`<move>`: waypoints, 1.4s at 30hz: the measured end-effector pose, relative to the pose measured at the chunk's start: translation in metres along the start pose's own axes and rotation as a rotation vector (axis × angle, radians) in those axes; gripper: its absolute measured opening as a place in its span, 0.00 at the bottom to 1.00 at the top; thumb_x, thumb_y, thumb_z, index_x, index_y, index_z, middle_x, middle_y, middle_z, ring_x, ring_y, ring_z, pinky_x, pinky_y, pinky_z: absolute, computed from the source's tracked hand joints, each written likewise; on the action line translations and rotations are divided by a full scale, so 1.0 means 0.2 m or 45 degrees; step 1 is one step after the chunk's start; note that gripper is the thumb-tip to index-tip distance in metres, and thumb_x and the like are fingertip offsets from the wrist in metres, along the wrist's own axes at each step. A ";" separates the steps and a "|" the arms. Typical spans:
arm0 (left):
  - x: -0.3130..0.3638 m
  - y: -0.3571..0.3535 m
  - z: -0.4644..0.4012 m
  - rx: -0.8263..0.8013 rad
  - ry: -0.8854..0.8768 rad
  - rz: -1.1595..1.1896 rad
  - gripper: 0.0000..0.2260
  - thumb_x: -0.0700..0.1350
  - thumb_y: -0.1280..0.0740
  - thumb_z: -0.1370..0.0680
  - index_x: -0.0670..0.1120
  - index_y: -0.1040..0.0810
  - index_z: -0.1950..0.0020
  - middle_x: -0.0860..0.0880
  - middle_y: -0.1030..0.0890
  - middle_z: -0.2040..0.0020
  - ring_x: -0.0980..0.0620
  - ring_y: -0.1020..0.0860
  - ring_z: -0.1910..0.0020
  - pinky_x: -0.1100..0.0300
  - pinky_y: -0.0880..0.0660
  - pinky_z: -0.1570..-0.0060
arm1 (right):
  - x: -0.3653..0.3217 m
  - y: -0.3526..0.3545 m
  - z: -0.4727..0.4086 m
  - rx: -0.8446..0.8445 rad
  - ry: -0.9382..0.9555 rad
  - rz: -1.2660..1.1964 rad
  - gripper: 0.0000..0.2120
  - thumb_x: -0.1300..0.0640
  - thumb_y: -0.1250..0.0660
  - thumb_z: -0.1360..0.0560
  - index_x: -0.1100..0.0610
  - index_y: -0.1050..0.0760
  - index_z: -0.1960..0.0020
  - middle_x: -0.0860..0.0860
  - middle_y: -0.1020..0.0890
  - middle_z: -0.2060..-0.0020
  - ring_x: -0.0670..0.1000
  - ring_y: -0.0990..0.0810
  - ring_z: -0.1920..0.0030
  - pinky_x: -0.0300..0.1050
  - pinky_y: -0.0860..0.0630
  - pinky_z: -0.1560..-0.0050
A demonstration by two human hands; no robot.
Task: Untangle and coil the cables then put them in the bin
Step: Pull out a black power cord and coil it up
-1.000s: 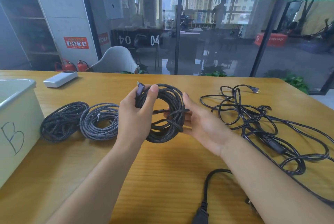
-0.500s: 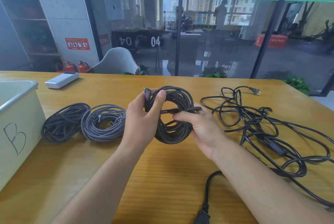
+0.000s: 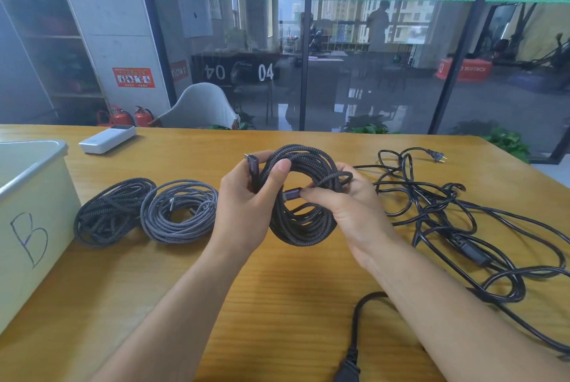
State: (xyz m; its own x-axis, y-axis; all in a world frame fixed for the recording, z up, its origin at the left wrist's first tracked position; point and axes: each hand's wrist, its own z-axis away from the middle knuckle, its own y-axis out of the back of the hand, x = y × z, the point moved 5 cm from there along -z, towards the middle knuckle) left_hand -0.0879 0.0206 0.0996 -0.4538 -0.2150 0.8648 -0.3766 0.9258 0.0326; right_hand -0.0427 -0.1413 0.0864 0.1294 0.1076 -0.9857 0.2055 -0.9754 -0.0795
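A coil of dark braided cable (image 3: 303, 227) is held upright above the wooden table (image 3: 277, 304). My left hand (image 3: 246, 205) grips its left side, thumb over the strands, with one plug sticking up by the fingers. My right hand (image 3: 348, 205) holds the coil's right side and pinches the cable's other plug end (image 3: 291, 195) in the coil's opening. Two finished braided coils lie on the table to the left, a darker coil (image 3: 108, 212) and a greyer coil (image 3: 180, 212). The pale bin (image 3: 34, 218) marked "B" stands at the left edge.
A tangle of thin black power cable (image 3: 447, 212) spreads over the table's right side, its two-pin plug (image 3: 436, 155) at the far edge. A thick black connector (image 3: 348, 366) lies near the front edge. A white power bank (image 3: 108, 138) sits at the back left.
My right hand went from open behind the coil to gripping its right side, then pulled the loose plug end leftward into the coil's opening. The coil rose slightly; my left hand kept its grip.
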 end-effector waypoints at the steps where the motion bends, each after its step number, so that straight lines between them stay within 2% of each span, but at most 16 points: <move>1: 0.00 0.00 0.00 -0.008 0.006 0.002 0.08 0.53 0.31 0.19 0.52 0.18 0.43 0.59 0.19 0.65 0.61 0.23 0.65 0.67 0.27 0.62 | -0.01 0.01 0.00 0.028 0.022 0.028 0.18 0.66 0.21 0.29 0.60 0.22 0.42 0.54 0.12 0.55 0.53 0.13 0.52 0.46 0.21 0.48; 3: -0.01 -0.01 0.00 -0.025 0.031 0.016 0.10 0.55 0.32 0.20 0.53 0.18 0.42 0.55 0.18 0.64 0.57 0.22 0.63 0.59 0.23 0.61 | -0.01 0.01 0.01 0.133 0.103 0.133 0.19 0.63 0.20 0.29 0.55 0.22 0.42 0.53 0.13 0.54 0.53 0.13 0.51 0.49 0.19 0.46; 5: -0.02 -0.01 0.00 -0.023 0.054 0.041 0.13 0.58 0.32 0.21 0.54 0.18 0.42 0.46 0.16 0.60 0.47 0.19 0.60 0.46 0.20 0.54 | 0.00 0.00 0.02 0.235 0.197 0.215 0.20 0.61 0.20 0.28 0.48 0.25 0.43 0.50 0.14 0.53 0.51 0.14 0.50 0.50 0.19 0.46; 6: -0.02 -0.01 0.00 -0.015 0.063 0.050 0.12 0.58 0.32 0.21 0.54 0.18 0.42 0.44 0.16 0.59 0.44 0.18 0.58 0.45 0.20 0.52 | 0.01 -0.01 0.03 0.263 0.227 0.212 0.20 0.60 0.21 0.28 0.46 0.26 0.44 0.50 0.14 0.53 0.51 0.15 0.50 0.50 0.19 0.46; 9: -0.03 -0.01 -0.01 0.019 0.073 0.052 0.08 0.54 0.32 0.18 0.54 0.19 0.42 0.49 0.17 0.60 0.52 0.20 0.60 0.56 0.22 0.57 | 0.01 -0.03 0.03 0.270 0.237 0.136 0.21 0.61 0.22 0.26 0.45 0.29 0.44 0.52 0.15 0.51 0.50 0.15 0.51 0.49 0.19 0.47; 11: -0.03 -0.01 -0.01 0.017 0.071 0.046 0.08 0.54 0.32 0.18 0.54 0.19 0.42 0.46 0.17 0.59 0.56 0.23 0.61 0.59 0.25 0.58 | -0.01 -0.03 0.04 0.250 0.246 0.160 0.20 0.61 0.23 0.26 0.46 0.30 0.43 0.51 0.16 0.53 0.47 0.16 0.53 0.45 0.21 0.50; 13: -0.03 -0.01 -0.01 0.006 0.054 0.050 0.08 0.54 0.33 0.18 0.53 0.19 0.41 0.50 0.17 0.61 0.59 0.23 0.61 0.64 0.26 0.59 | -0.05 -0.03 0.05 0.256 0.357 0.347 0.20 0.60 0.24 0.25 0.48 0.31 0.43 0.46 0.18 0.57 0.44 0.18 0.55 0.39 0.24 0.55; 15: -0.02 -0.01 -0.01 0.003 0.015 0.033 0.09 0.52 0.34 0.17 0.51 0.19 0.40 0.58 0.19 0.63 0.62 0.24 0.64 0.70 0.29 0.61 | -0.10 -0.03 0.08 0.295 0.530 0.605 0.19 0.59 0.25 0.24 0.49 0.33 0.41 0.43 0.20 0.60 0.44 0.19 0.57 0.39 0.24 0.60; 17: -0.02 -0.01 -0.01 0.004 0.000 0.024 0.10 0.51 0.35 0.16 0.50 0.20 0.39 0.61 0.20 0.64 0.62 0.25 0.65 0.71 0.30 0.62 | -0.12 -0.03 0.08 0.308 0.594 0.652 0.19 0.60 0.25 0.24 0.50 0.33 0.41 0.44 0.20 0.61 0.46 0.19 0.58 0.41 0.24 0.60; 21: -0.02 -0.01 -0.02 -0.015 0.023 0.020 0.08 0.51 0.35 0.16 0.51 0.20 0.41 0.64 0.23 0.67 0.62 0.26 0.67 0.71 0.32 0.64 | -0.06 -0.02 0.03 0.158 0.279 0.116 0.20 0.64 0.24 0.25 0.49 0.30 0.41 0.57 0.15 0.53 0.55 0.16 0.52 0.48 0.20 0.48; 24: -0.02 -0.01 -0.02 -0.037 0.031 -0.004 0.07 0.53 0.34 0.17 0.53 0.20 0.42 0.64 0.23 0.67 0.62 0.27 0.67 0.70 0.32 0.63 | -0.04 -0.02 0.01 0.072 0.161 -0.079 0.20 0.66 0.25 0.25 0.56 0.28 0.38 0.56 0.14 0.55 0.60 0.14 0.51 0.48 0.21 0.45; 27: -0.02 -0.01 -0.02 -0.028 0.024 -0.002 0.05 0.53 0.34 0.17 0.54 0.21 0.44 0.63 0.21 0.64 0.62 0.26 0.65 0.69 0.31 0.60 | -0.04 -0.02 0.01 0.073 0.134 -0.122 0.21 0.67 0.26 0.24 0.55 0.29 0.37 0.51 0.13 0.58 0.58 0.13 0.53 0.43 0.20 0.49; 30: 0.00 -0.01 -0.01 -0.051 0.022 -0.003 0.06 0.53 0.34 0.17 0.53 0.21 0.44 0.61 0.20 0.63 0.62 0.25 0.65 0.70 0.31 0.60 | -0.02 -0.02 0.01 0.035 0.065 -0.189 0.16 0.66 0.26 0.24 0.60 0.26 0.38 0.52 0.14 0.57 0.62 0.13 0.52 0.53 0.19 0.44; 33: -0.02 0.01 -0.01 -0.134 0.086 0.025 0.12 0.56 0.33 0.19 0.51 0.20 0.42 0.50 0.19 0.62 0.58 0.24 0.63 0.65 0.28 0.60 | 0.02 -0.01 -0.01 -0.048 -0.008 -0.230 0.11 0.66 0.27 0.24 0.63 0.22 0.43 0.51 0.15 0.60 0.55 0.13 0.55 0.60 0.18 0.41; 37: -0.03 0.02 -0.01 -0.210 0.129 0.043 0.16 0.57 0.31 0.22 0.50 0.19 0.40 0.57 0.17 0.61 0.62 0.19 0.60 0.70 0.26 0.59 | 0.03 0.01 -0.03 -0.139 0.003 -0.095 0.23 0.67 0.25 0.25 0.61 0.27 0.32 0.55 0.13 0.52 0.56 0.13 0.50 0.58 0.18 0.42; 42: -0.01 0.01 -0.01 -0.299 0.094 0.030 0.16 0.55 0.28 0.24 0.49 0.19 0.40 0.55 0.13 0.54 0.58 0.16 0.52 0.64 0.22 0.52 | 0.06 0.02 -0.03 -0.299 -0.024 -0.024 0.23 0.66 0.24 0.25 0.59 0.24 0.32 0.58 0.13 0.45 0.57 0.14 0.43 0.54 0.19 0.40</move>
State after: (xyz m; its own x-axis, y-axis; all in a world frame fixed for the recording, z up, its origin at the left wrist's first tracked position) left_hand -0.0867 0.0228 0.0985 -0.3970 -0.1772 0.9006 -0.1647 0.9790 0.1201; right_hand -0.0348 -0.1423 0.0743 0.1058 0.1193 -0.9872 0.4279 -0.9016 -0.0631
